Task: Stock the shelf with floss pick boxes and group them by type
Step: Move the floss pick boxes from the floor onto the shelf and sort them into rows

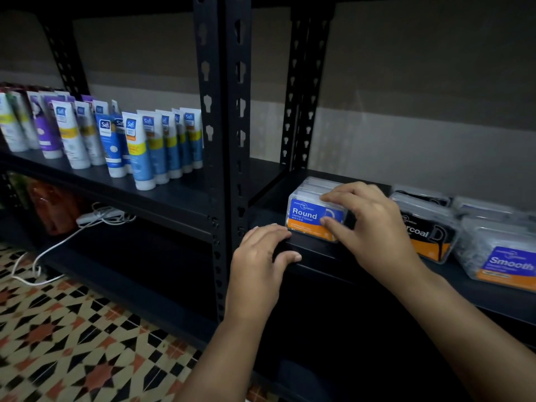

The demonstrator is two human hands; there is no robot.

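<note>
A clear "Round" floss pick box (307, 216) with a blue and orange label stands at the front left of the dark shelf (319, 253). More clear boxes line up behind it. My right hand (374, 224) grips this box, fingers on its top and thumb on its front face. My left hand (261, 262) rests flat on the shelf's front edge, just left of the box, holding nothing. To the right stand a black "Charcoal" box (426, 236) and a "Smooth" box (501, 256), each with further boxes behind.
A black perforated upright (223, 140) divides this bay from the left bay, where several tubes (133, 143) stand in rows. A white cable (58, 245) trails from the lower left shelf onto the patterned tile floor (72, 329).
</note>
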